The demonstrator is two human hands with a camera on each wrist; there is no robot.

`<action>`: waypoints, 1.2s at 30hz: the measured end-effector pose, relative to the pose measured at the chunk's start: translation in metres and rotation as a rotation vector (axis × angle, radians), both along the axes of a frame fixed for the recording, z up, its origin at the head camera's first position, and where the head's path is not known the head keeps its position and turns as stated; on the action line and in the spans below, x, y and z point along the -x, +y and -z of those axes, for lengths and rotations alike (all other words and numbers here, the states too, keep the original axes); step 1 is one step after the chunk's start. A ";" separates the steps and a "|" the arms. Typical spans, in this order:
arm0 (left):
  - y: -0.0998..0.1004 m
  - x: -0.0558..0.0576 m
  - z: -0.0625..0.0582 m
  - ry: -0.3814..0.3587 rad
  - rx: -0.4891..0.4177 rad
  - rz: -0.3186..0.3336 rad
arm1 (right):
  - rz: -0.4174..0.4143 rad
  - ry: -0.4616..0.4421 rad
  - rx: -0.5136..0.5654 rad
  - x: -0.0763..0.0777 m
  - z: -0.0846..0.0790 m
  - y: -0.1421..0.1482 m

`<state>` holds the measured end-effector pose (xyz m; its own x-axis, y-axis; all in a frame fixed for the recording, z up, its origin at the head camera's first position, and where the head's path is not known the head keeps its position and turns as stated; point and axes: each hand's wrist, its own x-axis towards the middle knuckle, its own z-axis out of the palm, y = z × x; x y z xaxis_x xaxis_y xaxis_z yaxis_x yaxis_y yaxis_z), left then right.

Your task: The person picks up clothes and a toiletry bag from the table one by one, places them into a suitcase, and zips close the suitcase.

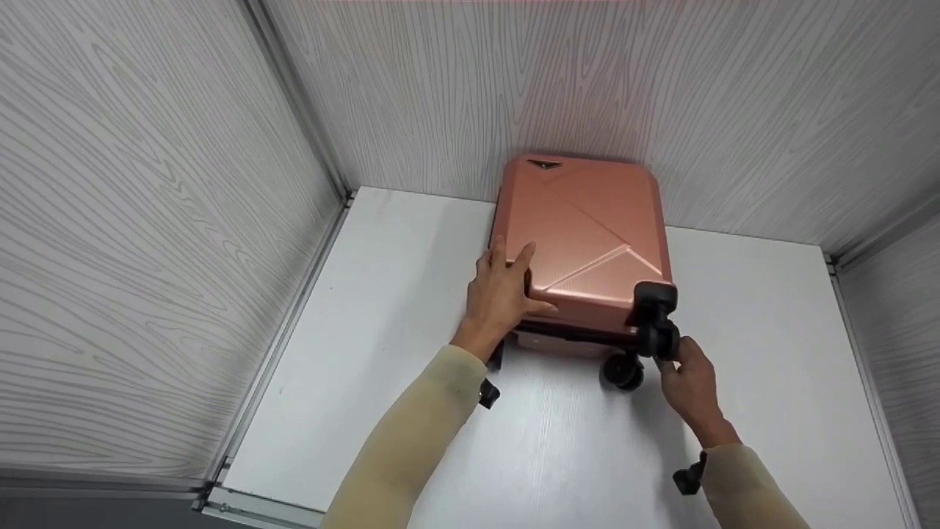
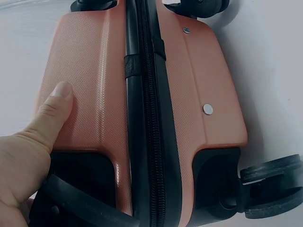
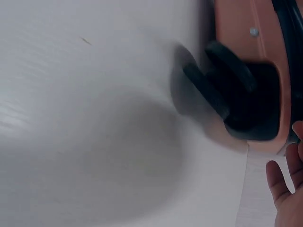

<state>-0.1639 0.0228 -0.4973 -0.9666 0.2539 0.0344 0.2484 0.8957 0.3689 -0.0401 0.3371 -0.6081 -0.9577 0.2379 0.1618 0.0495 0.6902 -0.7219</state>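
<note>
A rose-gold hard-shell suitcase lies flat on the white surface, its far end by the back panel. Its wheeled end faces me, showing a black zipper along the middle and black corner wheels. My left hand rests over the near left corner with fingers spread on the top shell. Its thumb presses the end face, beside a black wheel mount. At the near right corner, my right hand has its extended fingers close to the suitcase edge, partly behind a wheel in the head view.
Wood-grain panels stand at the left, back and right, with metal framing along their edges. The white surface extends to both sides of the suitcase. Black wrist-worn pieces show by the sleeves.
</note>
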 end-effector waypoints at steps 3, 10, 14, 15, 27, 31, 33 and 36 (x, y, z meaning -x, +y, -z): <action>0.002 0.000 -0.002 -0.010 -0.005 -0.003 | 0.003 -0.036 0.049 -0.003 -0.001 -0.008; 0.004 -0.002 0.000 0.006 0.024 -0.009 | 0.019 0.075 0.042 -0.003 0.007 -0.026; 0.008 -0.005 0.004 0.015 0.024 0.006 | -0.020 0.159 0.007 -0.004 0.012 -0.041; 0.009 -0.005 0.004 0.015 0.023 0.008 | -0.020 0.166 -0.002 -0.004 0.013 -0.043; 0.010 -0.005 0.006 0.017 0.033 0.019 | 0.078 0.201 -0.090 -0.003 0.012 -0.051; 0.009 -0.003 0.006 0.015 0.032 0.022 | 0.061 0.254 -0.095 -0.001 0.014 -0.056; 0.009 -0.003 0.006 0.015 0.035 0.021 | 0.057 0.276 -0.097 0.000 0.015 -0.058; 0.008 -0.002 0.006 0.010 0.039 0.018 | 0.046 0.301 -0.094 0.001 0.016 -0.061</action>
<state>-0.1617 0.0310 -0.5035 -0.9615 0.2728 0.0340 0.2683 0.9046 0.3311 -0.0411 0.2759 -0.6246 -0.8520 0.2503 0.4598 -0.1240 0.7568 -0.6417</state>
